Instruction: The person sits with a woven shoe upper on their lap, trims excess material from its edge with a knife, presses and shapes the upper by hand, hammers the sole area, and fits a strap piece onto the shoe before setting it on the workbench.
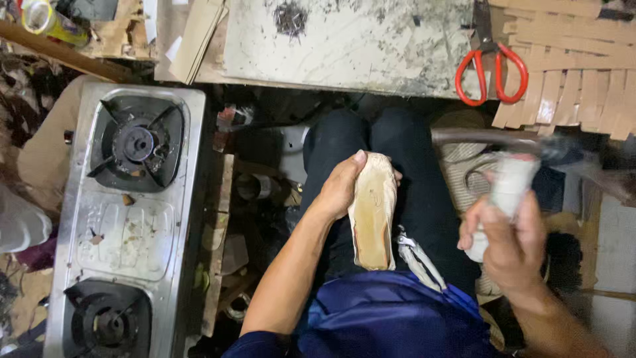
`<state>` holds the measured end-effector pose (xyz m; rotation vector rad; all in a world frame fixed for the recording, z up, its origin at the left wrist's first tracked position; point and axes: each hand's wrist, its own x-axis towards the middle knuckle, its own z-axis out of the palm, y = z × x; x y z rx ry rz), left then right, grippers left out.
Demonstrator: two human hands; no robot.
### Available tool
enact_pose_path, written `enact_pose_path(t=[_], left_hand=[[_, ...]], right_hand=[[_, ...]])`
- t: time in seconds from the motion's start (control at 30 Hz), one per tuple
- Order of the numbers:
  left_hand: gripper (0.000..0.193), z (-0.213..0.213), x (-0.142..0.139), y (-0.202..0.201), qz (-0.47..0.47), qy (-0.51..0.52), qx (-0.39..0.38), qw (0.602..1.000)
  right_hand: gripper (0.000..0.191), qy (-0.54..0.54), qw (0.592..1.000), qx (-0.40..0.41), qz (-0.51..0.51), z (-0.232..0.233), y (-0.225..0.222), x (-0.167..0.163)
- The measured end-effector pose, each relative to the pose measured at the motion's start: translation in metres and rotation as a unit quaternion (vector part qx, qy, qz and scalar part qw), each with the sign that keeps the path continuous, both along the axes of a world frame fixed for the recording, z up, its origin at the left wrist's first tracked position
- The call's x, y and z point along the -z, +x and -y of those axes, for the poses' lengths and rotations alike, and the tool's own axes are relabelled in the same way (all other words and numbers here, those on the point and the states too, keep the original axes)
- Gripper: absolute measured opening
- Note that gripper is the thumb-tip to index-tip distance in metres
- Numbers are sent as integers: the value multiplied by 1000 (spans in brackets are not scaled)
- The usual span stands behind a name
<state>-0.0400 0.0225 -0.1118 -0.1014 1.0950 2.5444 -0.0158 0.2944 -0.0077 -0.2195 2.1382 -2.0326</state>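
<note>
My left hand [341, 187] grips a tan shoe sole [372, 215] by its far end and holds it sole side up over my lap in dark trousers. My right hand [507, 238] is closed around the white-wrapped handle of a hammer [513, 180]. The hammer's dark metal head is raised to the right of the sole and blurred with motion. The two hands are apart, with the hammer above and to the right of the sole.
A two-burner steel gas stove [126, 219] stands on the left. A stained work board [351, 43] lies ahead with a small heap of nails [290, 16]. Red-handled scissors [490, 63] and cardboard strips [570, 73] lie at the upper right. A tape roll [36, 16] is at top left.
</note>
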Motion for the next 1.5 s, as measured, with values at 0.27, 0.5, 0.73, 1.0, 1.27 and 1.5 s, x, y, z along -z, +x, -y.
enact_pose_path(t=[0.27, 0.5, 0.73, 1.0, 1.27, 1.5], left_hand=[[55, 14, -22, 23, -86, -29, -44, 995], [58, 25, 7, 27, -35, -29, -90, 995], [60, 31, 25, 32, 10, 58, -108, 992], [56, 41, 31, 38, -3, 33, -136, 990], [58, 46, 13, 25, 6, 56, -129, 990], [65, 72, -8, 12, -75, 84, -111, 987]], right_hand=[[50, -50, 997, 1, 62, 30, 31, 7], [46, 7, 996, -71, 62, 42, 42, -7], [42, 53, 997, -26, 50, 66, 50, 23], [48, -6, 998, -28, 50, 70, 41, 46], [41, 326, 944, -22, -41, 54, -78, 36], [43, 367, 793, -100, -475, 107, -168, -7]])
